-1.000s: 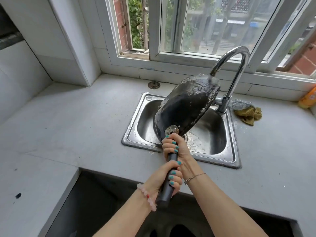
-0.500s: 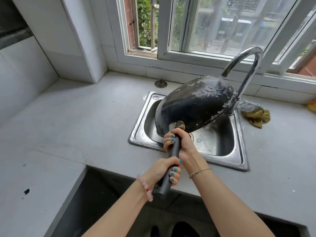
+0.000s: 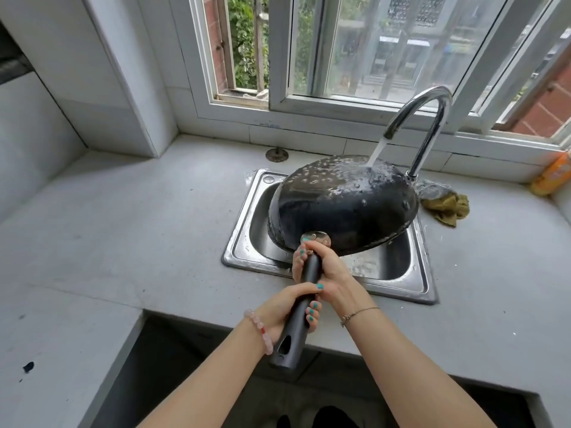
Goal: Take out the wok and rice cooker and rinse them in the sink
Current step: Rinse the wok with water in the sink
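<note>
A black wok (image 3: 343, 205) is held upside down over the steel sink (image 3: 241, 239), its wet underside facing up. Water runs from the curved chrome tap (image 3: 428, 118) onto the wok's back. My right hand (image 3: 327, 270) grips the dark handle (image 3: 296, 319) close to the wok. My left hand (image 3: 287, 307) grips the same handle lower down, nearer its end. No rice cooker is in view.
A yellow-green rag (image 3: 448, 206) lies right of the sink by the tap base. An orange bottle (image 3: 553, 174) stands at the far right. A round drain plug (image 3: 277, 154) sits behind the sink. Grey counter (image 3: 123, 217) spreads left; a dark opening (image 3: 185, 381) lies below.
The wok has turned from steeply tilted to nearly flat, bottom up, and dropped lower under the tap. Both hands keep their grip on the handle.
</note>
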Demonstrator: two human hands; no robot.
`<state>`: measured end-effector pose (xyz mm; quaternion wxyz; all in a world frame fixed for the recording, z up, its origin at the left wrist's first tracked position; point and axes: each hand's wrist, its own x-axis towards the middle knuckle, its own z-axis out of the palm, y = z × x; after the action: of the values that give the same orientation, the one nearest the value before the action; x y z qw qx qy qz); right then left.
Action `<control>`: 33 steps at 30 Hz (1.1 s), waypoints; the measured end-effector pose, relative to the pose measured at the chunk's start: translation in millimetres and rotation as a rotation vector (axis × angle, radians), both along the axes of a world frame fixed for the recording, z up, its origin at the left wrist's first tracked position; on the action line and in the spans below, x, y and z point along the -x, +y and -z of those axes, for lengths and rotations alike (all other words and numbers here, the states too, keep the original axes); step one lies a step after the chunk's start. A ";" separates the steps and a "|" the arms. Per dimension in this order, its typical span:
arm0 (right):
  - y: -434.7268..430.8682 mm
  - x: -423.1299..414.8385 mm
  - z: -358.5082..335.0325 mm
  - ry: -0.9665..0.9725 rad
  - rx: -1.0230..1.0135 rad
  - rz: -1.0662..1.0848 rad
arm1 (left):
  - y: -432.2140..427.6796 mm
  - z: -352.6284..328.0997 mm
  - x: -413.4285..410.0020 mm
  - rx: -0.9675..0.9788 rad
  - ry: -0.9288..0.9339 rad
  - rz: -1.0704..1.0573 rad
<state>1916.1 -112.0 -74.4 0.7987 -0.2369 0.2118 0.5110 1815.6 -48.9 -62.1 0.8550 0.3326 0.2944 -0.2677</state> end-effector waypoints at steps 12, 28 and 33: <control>-5.7 -2.1 16.3 0.006 0.019 -0.081 | -13.7 14.1 -6.3 -0.031 0.033 0.097; -5.3 -18.6 31.0 0.022 -0.223 -0.076 | -14.0 12.8 -22.3 -0.397 -0.015 0.095; -3.6 -18.7 36.3 -0.002 -0.256 -0.091 | -13.9 16.0 -23.9 -0.415 -0.004 0.084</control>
<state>1934.8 -115.5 -110.7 0.7986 -0.1427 0.1330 0.5694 1839.5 -62.8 -78.1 0.7570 0.5139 0.3275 -0.2359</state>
